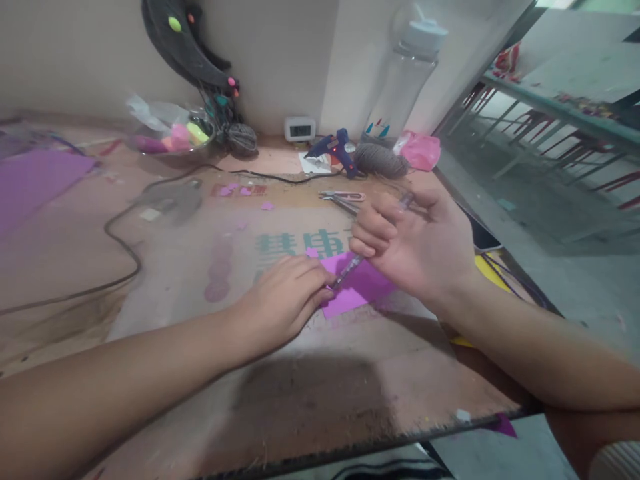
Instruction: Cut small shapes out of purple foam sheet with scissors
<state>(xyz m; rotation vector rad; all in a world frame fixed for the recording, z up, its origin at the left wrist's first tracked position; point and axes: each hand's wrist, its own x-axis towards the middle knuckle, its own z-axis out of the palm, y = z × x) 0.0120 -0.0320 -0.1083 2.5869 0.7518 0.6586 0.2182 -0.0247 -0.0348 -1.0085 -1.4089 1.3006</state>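
Paper [363, 287] is lying purple on the tabletop [425, 367]; the right hand [417, 250] is clasping a pen [350, 268], the left hand [293, 290] is touching the paper's edge, pinch unclear.

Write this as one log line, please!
left hand: at edge of purple sheet | right hand: holds pen-like tool, tip near left hand | behind: glue gun

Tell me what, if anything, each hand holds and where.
The right hand holds a pen around its middle; the left hand is on the purple sheet, any grip unclear.
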